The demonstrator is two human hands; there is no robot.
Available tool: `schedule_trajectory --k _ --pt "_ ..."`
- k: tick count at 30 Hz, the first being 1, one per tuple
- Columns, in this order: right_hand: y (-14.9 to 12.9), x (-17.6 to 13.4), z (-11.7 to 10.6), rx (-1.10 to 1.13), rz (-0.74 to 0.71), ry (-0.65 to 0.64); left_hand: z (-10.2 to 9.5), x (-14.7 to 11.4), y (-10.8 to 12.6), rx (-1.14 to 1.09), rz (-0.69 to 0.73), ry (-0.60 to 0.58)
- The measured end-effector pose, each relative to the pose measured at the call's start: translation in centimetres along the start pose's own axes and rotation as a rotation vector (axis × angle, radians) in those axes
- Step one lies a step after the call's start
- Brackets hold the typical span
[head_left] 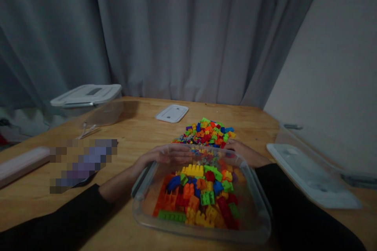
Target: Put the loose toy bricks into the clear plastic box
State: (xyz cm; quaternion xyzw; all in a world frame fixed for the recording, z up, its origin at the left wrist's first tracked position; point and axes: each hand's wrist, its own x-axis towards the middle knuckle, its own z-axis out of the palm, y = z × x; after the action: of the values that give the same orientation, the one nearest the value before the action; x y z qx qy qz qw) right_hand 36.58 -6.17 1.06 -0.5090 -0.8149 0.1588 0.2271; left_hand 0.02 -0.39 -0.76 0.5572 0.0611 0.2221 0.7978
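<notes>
A clear plastic box (202, 237) stands in front of me, holding large toy building blocks (193, 192) in red, yellow, green, blue and orange. Beyond its far wall lies a heap of mixed building blocks (210, 131), with smaller pieces along its near side. My left hand (166, 153) is behind the box's far left corner, fingers stretched flat to the right by the heap's near edge. At the heap's right edge, my right hand (235, 148) has its fingers bent inward against the blocks. The box rim partly hides them, and what they hold cannot be made out.
A lidded clear box (103, 111) stands at the back left, near a small white lid (172, 113). To the right are another clear container (306, 141) and a large white lid (312, 176). A blurred flat object (88, 160) and a pale long case (25, 162) lie left.
</notes>
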Motion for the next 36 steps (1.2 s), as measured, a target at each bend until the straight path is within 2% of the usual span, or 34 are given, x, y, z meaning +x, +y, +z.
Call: schedule_trajectory --k 3,5,10,14,23,28,33,36 --pt "-0.2 -0.1 -0.2 -0.027 -0.052 -0.056 1.0 -0.3 0.1 -0.058 0.028 0.071" --pt "0.1 0.0 -0.1 -0.039 -0.066 -0.037 1.2 -0.4 0.2 -0.062 -0.004 0.049" --pt "0.6 0.3 0.7 -0.072 -0.086 0.016 0.4 0.0 0.3 -0.023 -0.008 0.013" --pt "0.3 0.3 0.3 -0.059 -0.082 0.018 -0.2 0.2 -0.3 -0.042 0.023 -0.017" --pt "0.4 0.4 0.4 -0.029 -0.088 0.006 1.0 -0.3 0.0 -0.059 0.035 0.085" --pt "0.6 0.6 0.4 -0.018 -0.081 -0.004 1.4 -0.5 0.4 -0.039 0.003 0.067" --pt "0.7 0.6 0.5 -0.014 -0.057 0.014 2.2 -0.6 0.2 -0.053 0.039 0.170" --pt "0.6 0.5 0.5 -0.003 -0.037 0.028 1.7 -0.3 0.0 -0.051 0.041 0.109"
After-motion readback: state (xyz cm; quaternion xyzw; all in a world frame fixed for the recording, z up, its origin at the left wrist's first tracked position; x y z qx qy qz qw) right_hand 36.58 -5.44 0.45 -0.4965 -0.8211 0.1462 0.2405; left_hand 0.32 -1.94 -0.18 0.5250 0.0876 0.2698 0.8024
